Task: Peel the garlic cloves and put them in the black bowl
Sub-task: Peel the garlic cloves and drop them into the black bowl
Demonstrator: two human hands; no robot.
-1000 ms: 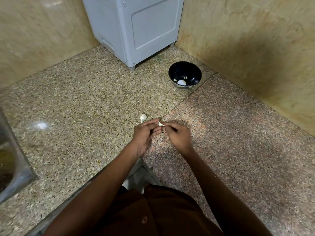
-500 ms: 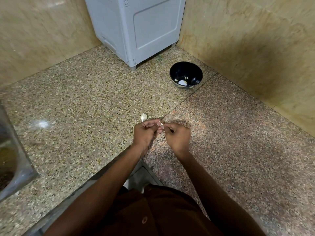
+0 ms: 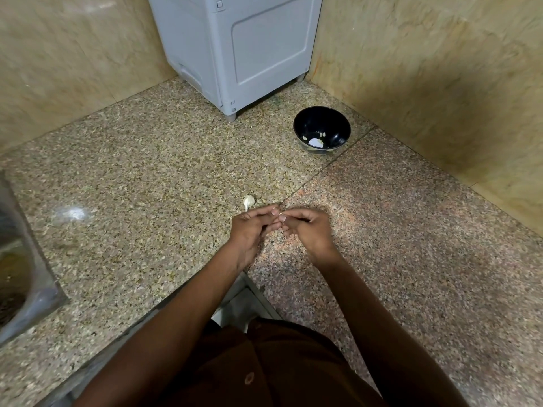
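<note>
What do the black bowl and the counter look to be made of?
Black bowl: glossy, likely ceramic or melamine; light glints on its inner wall. Counter: polished speckled granite by the look, with a seam between a greenish and a pinkish slab and a window glare.

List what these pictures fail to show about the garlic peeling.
- Head view: the clove being peeled is hidden between the left hand and right hand.
- Pale bits in the round black bowl: too small to identify.
- Metal sink: cut off by the left edge.
</note>
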